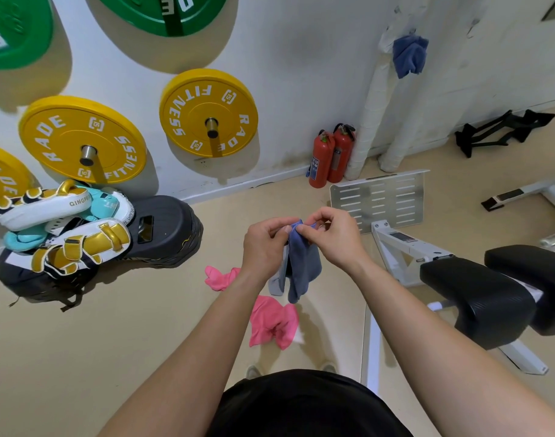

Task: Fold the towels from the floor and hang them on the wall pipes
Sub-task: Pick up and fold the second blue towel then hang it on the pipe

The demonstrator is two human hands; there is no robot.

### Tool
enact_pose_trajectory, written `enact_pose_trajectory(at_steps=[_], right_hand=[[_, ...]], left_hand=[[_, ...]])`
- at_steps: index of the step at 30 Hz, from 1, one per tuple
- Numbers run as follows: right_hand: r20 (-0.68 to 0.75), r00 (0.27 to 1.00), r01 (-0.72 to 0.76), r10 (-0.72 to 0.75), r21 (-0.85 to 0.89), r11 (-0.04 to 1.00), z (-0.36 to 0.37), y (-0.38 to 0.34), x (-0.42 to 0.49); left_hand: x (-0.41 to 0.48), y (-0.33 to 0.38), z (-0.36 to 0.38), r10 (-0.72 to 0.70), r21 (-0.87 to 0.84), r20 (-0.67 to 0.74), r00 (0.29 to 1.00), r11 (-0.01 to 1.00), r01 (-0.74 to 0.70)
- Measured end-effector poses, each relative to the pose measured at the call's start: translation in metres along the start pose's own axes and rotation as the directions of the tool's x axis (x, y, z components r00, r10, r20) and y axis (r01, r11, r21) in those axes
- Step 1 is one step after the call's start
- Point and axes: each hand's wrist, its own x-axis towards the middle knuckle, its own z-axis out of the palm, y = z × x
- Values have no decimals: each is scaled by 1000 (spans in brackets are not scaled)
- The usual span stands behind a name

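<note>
Both hands (296, 238) pinched the blue towel (301, 263) by its top edge (thin fingertip grip); a slipped corner could drop it.

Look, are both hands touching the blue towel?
Touching. The head view shows the left hand and the right hand pinching the blue towel at its top.

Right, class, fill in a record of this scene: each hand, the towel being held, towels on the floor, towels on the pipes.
left hand: pinches the held towel's top edge
right hand: pinches the same edge
held towel: blue, hanging loose from both hands
floor: two pink towels, crumpled
wall pipes: one hung towel, blue
</note>
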Motion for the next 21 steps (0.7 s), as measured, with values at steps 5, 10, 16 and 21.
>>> enact_pose_trajectory(at_steps=[5, 10, 16, 21], right_hand=[[11, 1000, -13, 13, 30, 999, 1, 3, 1], [-5, 1000, -17, 17, -5, 1000, 3, 9, 2], [70, 997, -10, 13, -47, 999, 11, 8, 4], [71, 997, 52, -38, -201, 978, 15, 14, -2]], left_hand=[[1, 0, -3, 33, 49, 16, 999, 998, -34], [-2, 6, -4, 29, 60, 55, 998, 998, -33], [5, 14, -18, 88, 206, 62, 994, 973, -99], [10, 25, -34, 164, 294, 86, 983, 938, -182]])
